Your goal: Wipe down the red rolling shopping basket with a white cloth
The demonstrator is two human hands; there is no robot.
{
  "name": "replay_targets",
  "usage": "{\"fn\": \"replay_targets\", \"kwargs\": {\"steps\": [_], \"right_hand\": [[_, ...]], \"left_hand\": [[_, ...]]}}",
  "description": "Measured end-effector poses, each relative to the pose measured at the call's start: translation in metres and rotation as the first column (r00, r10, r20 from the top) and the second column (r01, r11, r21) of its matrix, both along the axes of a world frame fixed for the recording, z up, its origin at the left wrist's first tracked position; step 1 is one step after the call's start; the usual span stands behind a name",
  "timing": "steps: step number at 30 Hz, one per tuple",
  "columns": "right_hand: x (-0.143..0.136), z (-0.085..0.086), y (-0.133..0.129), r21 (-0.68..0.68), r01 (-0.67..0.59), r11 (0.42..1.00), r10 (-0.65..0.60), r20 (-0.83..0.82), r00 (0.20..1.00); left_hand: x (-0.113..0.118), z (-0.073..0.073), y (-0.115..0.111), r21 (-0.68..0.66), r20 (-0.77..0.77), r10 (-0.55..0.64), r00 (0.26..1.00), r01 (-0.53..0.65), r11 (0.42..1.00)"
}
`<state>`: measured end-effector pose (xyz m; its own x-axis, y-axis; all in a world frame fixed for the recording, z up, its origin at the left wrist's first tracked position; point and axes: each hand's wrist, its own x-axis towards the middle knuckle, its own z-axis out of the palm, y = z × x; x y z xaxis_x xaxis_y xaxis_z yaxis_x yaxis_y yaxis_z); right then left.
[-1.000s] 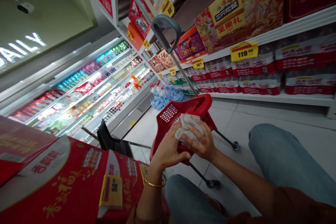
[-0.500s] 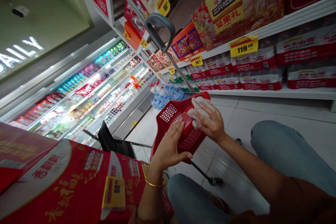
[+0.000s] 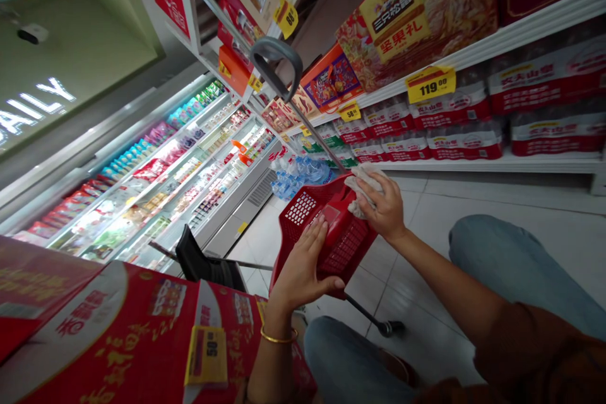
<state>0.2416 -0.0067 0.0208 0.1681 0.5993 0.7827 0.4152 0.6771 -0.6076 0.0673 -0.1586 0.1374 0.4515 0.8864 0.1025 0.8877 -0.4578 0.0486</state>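
A red plastic basket (image 3: 345, 243) with a perforated wall stands tilted between my hands, with a grey loop handle (image 3: 277, 57) on a metal rod beyond it. My left hand (image 3: 305, 265) lies against the basket's near side, fingers stretched and thumb apart, holding nothing. At the basket's far right edge my right hand (image 3: 383, 205) presses a crumpled whitish cloth (image 3: 362, 186) to the rim. The cloth is partly hidden under the fingers.
Red boxes (image 3: 156, 328) with a price tag fill the lower left. Shelves with packs of bottled water (image 3: 464, 139) run along the right. A black chair-like object (image 3: 203, 259) stands left of the basket. A wheeled leg (image 3: 388, 328) rests on the tiled floor.
My right hand and the cloth have shifted slightly up along the basket's edge, showing more of the basket's side. My left hand stays on the basket. The view has shifted a little.
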Motion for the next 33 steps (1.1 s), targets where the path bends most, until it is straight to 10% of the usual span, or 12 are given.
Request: {"fn": "replay_targets", "kwargs": {"steps": [14, 21, 33], "right_hand": [[-0.015, 0.000, -0.021, 0.330, -0.034, 0.943, 0.013, 0.066, 0.998], [-0.033, 0.010, -0.059, 0.278, -0.056, 0.959, 0.033, 0.086, 0.996], [-0.014, 0.002, -0.007, 0.204, 0.031, 0.979, -0.045, 0.064, 0.997]], "left_hand": [[-0.006, -0.003, -0.001, -0.014, -0.007, 0.070, 0.997, -0.071, 0.997], [-0.004, -0.004, -0.003, 0.005, -0.035, 0.093, 0.995, -0.092, 0.996], [0.002, 0.000, -0.001, -0.009, 0.004, 0.067, 0.998, -0.067, 0.998]]}}
